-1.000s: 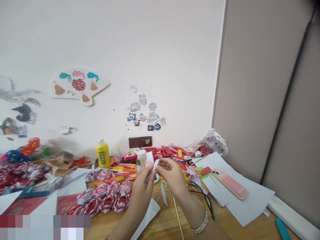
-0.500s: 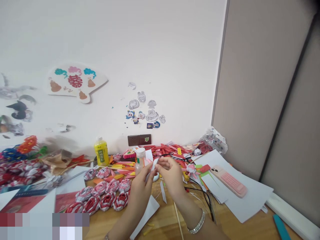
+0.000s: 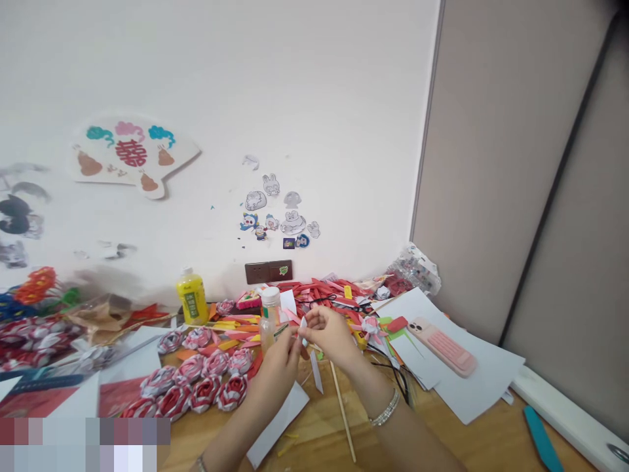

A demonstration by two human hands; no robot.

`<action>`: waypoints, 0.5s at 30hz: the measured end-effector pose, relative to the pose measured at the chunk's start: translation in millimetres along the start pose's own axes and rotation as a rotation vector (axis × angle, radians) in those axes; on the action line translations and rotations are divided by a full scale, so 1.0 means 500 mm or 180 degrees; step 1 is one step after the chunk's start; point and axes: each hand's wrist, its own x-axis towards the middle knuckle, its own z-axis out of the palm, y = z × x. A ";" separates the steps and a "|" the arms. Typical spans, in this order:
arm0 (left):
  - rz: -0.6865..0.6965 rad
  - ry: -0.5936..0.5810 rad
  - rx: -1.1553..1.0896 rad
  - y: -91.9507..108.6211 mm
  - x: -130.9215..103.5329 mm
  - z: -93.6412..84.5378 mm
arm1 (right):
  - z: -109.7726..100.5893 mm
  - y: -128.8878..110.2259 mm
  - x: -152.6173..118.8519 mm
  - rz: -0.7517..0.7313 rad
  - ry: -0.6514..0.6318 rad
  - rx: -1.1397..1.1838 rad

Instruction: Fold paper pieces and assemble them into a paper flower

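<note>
At the far left I see a heap of red and white paper flowers cut off by the edge of view, and coarse blocks mask the near corner of the surface, so I cannot tell what lies there. Next come rows of rolled paper roses, with a yellow bottle behind them, then a clear bottle partly covered by the left hand. That hand has its fingers pinched on a small white paper piece, raised above the middle of the surface; the thumb and forefinger of the right hand close on it from the other side. To do this well, I would keep the left pinch firm and let the right fingers press lightly in small moves, so the paper neither slips nor creases askew. Most of the piece is behind the fingers, and I cannot make out how it is folded or what the brownish bit just below them is. Right of centre a thin stick lies on the surface, then a pink phone on white sheets; a teal object reaches the bottom edge, and I cannot say what it is
</note>
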 end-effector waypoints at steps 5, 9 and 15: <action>-0.0423 -0.0743 -0.0397 -0.038 0.007 0.015 | -0.016 0.040 0.008 0.0451 -0.0617 0.0046; -0.0621 -0.1142 -0.0583 -0.058 -0.002 0.006 | -0.020 0.064 0.007 0.0257 -0.0891 -0.0007; -0.1149 -0.0843 -0.1512 -0.101 -0.034 0.003 | 0.011 0.085 -0.001 -0.0015 -0.1096 -0.0602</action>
